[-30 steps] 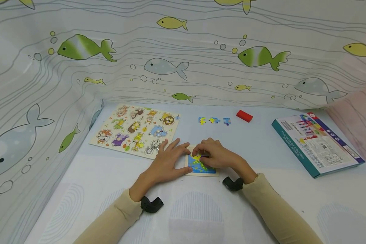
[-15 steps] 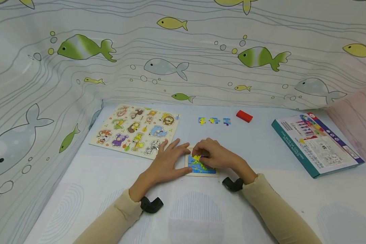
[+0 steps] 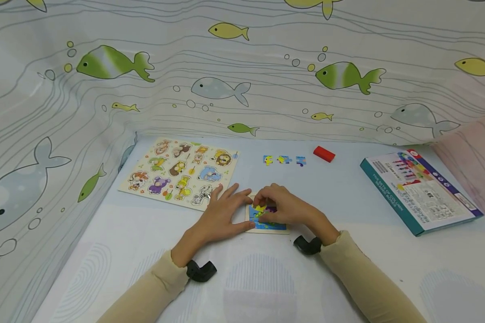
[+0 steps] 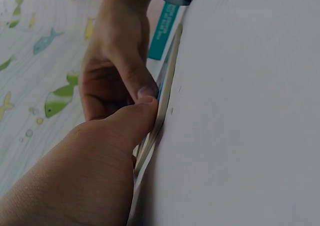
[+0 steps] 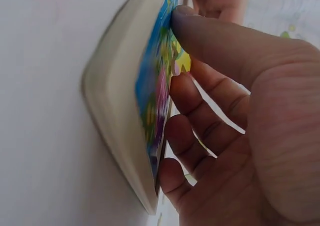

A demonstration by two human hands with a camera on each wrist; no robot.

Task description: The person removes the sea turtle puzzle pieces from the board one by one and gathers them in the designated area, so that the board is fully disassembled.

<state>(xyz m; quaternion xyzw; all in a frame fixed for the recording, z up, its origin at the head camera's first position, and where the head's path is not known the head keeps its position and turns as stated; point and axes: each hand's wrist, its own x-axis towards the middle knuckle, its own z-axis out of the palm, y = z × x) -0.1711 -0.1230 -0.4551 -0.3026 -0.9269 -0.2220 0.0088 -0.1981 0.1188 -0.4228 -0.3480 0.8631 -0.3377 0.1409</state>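
A small wooden jigsaw board (image 3: 282, 232) with a blue, yellow and green picture lies between the hands. My left hand (image 3: 220, 216) is spread at its left side, thumb on the near-left edge and fingers by the far-left corner. Over the board, my right hand (image 3: 284, 205) has curled fingers. In the right wrist view a yellow puzzle piece (image 5: 182, 60) stands raised from the picture among the right hand's fingers, while the thumb (image 5: 187, 15) touches the picture. Part of the board is hidden under the right hand.
Several loose things lie around: puzzle pieces (image 3: 284, 159) at the back, a red block (image 3: 324, 154) beside them, and an animal peg board (image 3: 175, 177) close to the left hand. A teal-edged box (image 3: 422, 190) is at the right. A fish-printed curtain (image 3: 283, 103) borders the table.
The right hand's thumb has shifted down and left across the board, leaving a purple part of the picture in sight. The left hand has stayed in place.
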